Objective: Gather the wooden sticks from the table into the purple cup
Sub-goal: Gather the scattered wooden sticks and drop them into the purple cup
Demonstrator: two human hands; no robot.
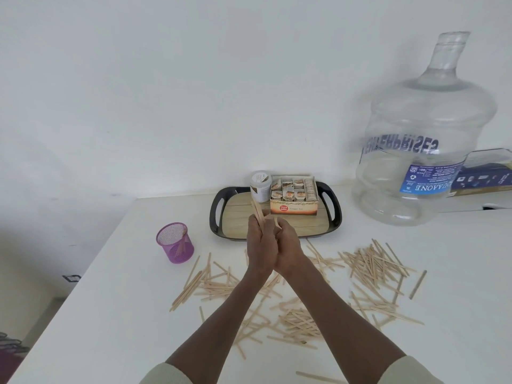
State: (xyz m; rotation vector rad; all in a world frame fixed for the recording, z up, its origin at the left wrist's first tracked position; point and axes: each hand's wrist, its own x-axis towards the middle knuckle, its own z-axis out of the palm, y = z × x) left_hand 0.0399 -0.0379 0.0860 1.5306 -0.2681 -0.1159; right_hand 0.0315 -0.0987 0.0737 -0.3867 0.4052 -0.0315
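Squaring a small bundle of sticks [258, 216], the left hand [259, 245] and right hand [288, 246] clasp it together — purple cup [175, 243] to their left holds few; most loose sticks [371, 263] lie scattered on the surface [124, 314] beneath and right.

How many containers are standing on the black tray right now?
2: a white jar at the back left of the tray, and an open tea box beside it on the right. The hands could be hiding something smaller.

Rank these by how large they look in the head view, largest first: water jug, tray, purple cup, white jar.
1. Water jug
2. Tray
3. Purple cup
4. White jar, though it stands farther from the camera, so its true size against the cup is unsure.
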